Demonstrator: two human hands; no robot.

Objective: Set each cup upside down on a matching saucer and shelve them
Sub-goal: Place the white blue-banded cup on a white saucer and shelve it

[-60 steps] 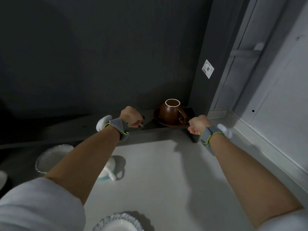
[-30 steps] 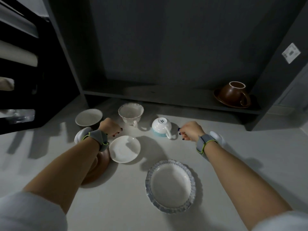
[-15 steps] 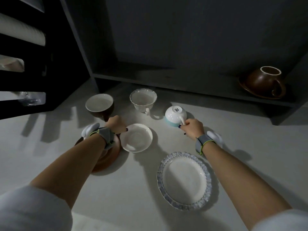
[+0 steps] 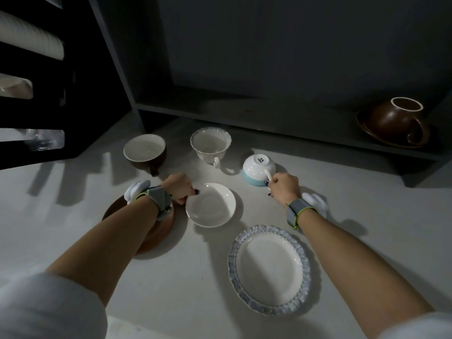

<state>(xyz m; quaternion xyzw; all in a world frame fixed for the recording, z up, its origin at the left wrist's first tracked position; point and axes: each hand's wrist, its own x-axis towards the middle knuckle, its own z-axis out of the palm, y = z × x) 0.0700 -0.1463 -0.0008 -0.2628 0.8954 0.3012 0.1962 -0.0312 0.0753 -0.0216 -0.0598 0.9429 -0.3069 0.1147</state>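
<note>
My left hand [image 4: 179,188] pinches the near-left rim of a plain white saucer [image 4: 211,205] on the counter. My right hand [image 4: 283,189] grips the handle of a white cup with a light blue rim [image 4: 258,168], which stands upside down on the counter. A brown cup with a white inside [image 4: 145,151] and a scalloped white cup [image 4: 210,145] stand upright behind. A brown saucer [image 4: 156,234] lies partly under my left forearm. A blue-rimmed scalloped saucer [image 4: 269,269] lies near me. An upturned brown cup [image 4: 395,119] rests on its brown saucer [image 4: 384,140] on the shelf.
The dark grey shelf [image 4: 244,113] runs along the back, low above the counter, with an upright panel [image 4: 115,62] at its left end. Dark racks with white items [image 4: 29,40] stand at far left. The pale counter [image 4: 186,285] spreads below.
Two seconds ago both hands were at the shelf by the brown cup set. They came back down to the counter; my left hand took the white saucer's rim and my right closed on the blue-rimmed cup's handle.
</note>
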